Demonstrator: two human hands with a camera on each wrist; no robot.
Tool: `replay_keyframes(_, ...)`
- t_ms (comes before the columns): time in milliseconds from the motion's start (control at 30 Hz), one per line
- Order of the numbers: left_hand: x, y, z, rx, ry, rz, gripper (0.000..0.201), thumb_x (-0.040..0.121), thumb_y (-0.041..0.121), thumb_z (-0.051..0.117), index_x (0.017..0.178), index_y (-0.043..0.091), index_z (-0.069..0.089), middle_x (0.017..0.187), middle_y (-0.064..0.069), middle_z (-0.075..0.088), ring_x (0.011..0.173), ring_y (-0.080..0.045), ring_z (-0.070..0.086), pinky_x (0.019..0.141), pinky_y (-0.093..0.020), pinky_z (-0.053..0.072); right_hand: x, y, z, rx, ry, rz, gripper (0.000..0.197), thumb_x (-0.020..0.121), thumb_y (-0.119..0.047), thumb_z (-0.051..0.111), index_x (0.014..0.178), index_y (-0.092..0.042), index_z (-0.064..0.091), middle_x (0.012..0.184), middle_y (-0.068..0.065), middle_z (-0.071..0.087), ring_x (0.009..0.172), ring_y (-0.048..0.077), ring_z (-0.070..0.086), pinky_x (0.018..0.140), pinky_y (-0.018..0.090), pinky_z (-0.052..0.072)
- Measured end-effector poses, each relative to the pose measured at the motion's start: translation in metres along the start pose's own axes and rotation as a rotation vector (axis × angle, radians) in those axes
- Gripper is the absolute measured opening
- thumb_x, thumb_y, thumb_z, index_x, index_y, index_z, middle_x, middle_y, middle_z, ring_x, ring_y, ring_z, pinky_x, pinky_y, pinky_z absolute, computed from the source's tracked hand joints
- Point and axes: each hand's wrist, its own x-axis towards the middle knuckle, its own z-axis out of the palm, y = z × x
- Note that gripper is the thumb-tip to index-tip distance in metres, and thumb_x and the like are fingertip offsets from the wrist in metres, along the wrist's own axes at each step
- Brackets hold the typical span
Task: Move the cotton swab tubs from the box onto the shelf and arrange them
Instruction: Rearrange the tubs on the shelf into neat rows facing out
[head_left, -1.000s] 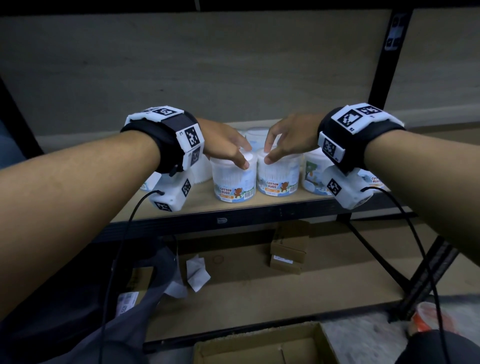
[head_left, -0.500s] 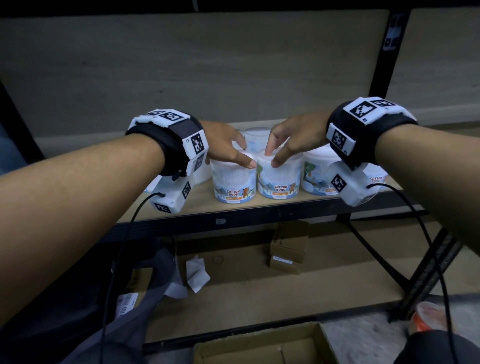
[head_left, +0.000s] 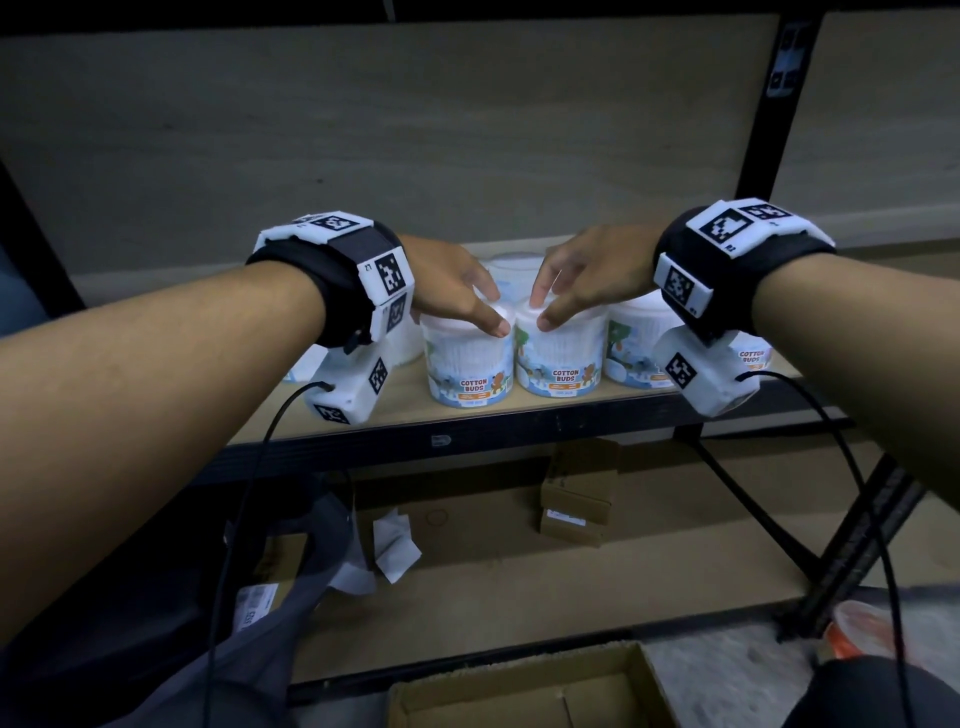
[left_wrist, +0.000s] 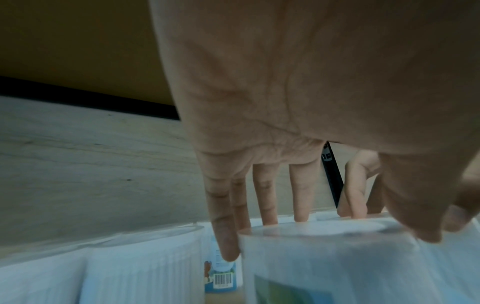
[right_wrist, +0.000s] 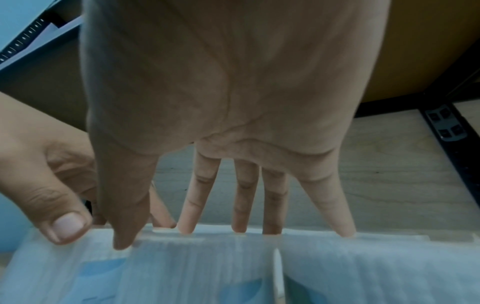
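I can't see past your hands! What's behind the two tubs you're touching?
Another white-lidded tub stands behind the two front tubs, between the left hand and right hand. Anything else back there is covered by the hands.

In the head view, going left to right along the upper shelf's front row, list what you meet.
Left hand → left front tub → right front tub → right hand → third tub, partly behind the wrist camera.
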Motion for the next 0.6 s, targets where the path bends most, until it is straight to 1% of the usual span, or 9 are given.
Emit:
replay_keyframes(133,-0.0004,0.0001,0.0010,0.012,0.009,-0.004,0.066,0.078,0.068,0.062,0.135,0.036,0.053,0.138,0.009,0.051,0.114,-0.021,0.059,0.098,-0.039,0.051,-0.0015,-0.0019,0.0000,-0.010,-0.003,0.002,0.037,0.075,-0.061,0.071,0.107,-0.043,0.066,0.117,-0.012,0.055,0.115,0.014,0.050,0.100,0.035,0.038)
replay_keyframes(300,-0.0020,0.0005,0.0025,0.026,0.034,-0.008,0.069,0.077,0.070,0.060,0.134,0.033,0.054,0.135,0.008,0.052,0.114,-0.021,0.059,0.097,-0.039,0.051,-0.0040,-0.0028,0.0004,0.004,0.006,0.000,0.035,0.074,-0.059,0.072,0.106,-0.044,0.067,0.124,-0.011,0.057,0.120,0.014,0.050,0.106,0.038,0.037)
replay_keyframes(433,-0.0039,0.0015,0.0033,0.028,0.029,0.003,0.068,0.078,0.069,0.060,0.133,0.031,0.055,0.134,0.007,0.052,0.110,-0.023,0.061,0.091,-0.039,0.055,-0.0053,-0.0032,0.0006,0.004,-0.004,0.001,0.036,0.076,-0.058,0.071,0.108,-0.043,0.066,0.125,-0.012,0.057,0.121,0.014,0.050,0.107,0.038,0.036)
replay_keyframes(600,-0.0048,0.0015,0.0039,0.048,0.032,-0.007,0.071,0.076,0.075,0.057,0.133,0.032,0.055,0.134,0.009,0.052,0.109,-0.024,0.063,0.097,-0.040,0.051,-0.0066,-0.0028,0.0000,0.007,-0.009,-0.012,0.036,0.078,-0.057,0.070,0.110,-0.041,0.066,0.125,-0.011,0.058,0.121,0.014,0.050,0.107,0.037,0.036)
